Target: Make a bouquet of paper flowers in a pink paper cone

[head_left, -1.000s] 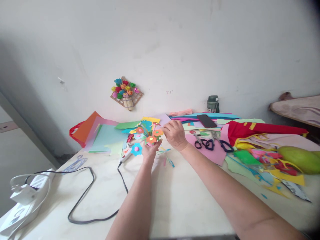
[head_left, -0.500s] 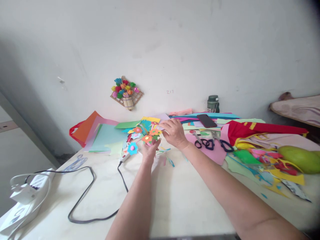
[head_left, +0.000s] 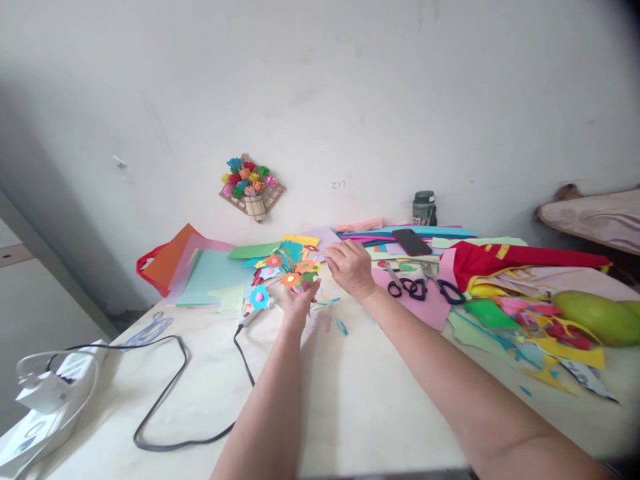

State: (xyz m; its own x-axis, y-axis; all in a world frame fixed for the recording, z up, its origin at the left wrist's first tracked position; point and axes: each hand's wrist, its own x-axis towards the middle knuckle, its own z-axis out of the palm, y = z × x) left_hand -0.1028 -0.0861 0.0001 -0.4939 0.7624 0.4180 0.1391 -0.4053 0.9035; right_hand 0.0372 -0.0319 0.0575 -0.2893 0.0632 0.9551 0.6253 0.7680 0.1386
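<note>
My left hand (head_left: 300,307) is closed around the base of a bunch of paper flowers (head_left: 291,279), with orange, blue and other coloured petals spreading above the fingers. A blue paper flower (head_left: 259,297) with a pink centre hangs out at the bunch's left side. Just right of the bunch, my right hand (head_left: 351,268) has its fingers curled and pinched together. Whatever lies between those fingertips is too small to make out. Behind the blue flower, a white corded tool (head_left: 245,319), possibly a glue gun, lies partly hidden.
A power strip (head_left: 75,373) and black cable (head_left: 187,360) occupy the left side. Coloured paper sheets (head_left: 210,277) lie at the back left. Rightward are scissors (head_left: 417,289), a phone (head_left: 412,242), a green bottle (head_left: 424,209), paper scraps (head_left: 570,350) and a green mango-like fruit (head_left: 593,317).
My right hand's fingers have drawn closer together and slightly away from the flowers. My left hand still holds the bunch, shifted slightly left and down. The whole view has shifted slightly.
</note>
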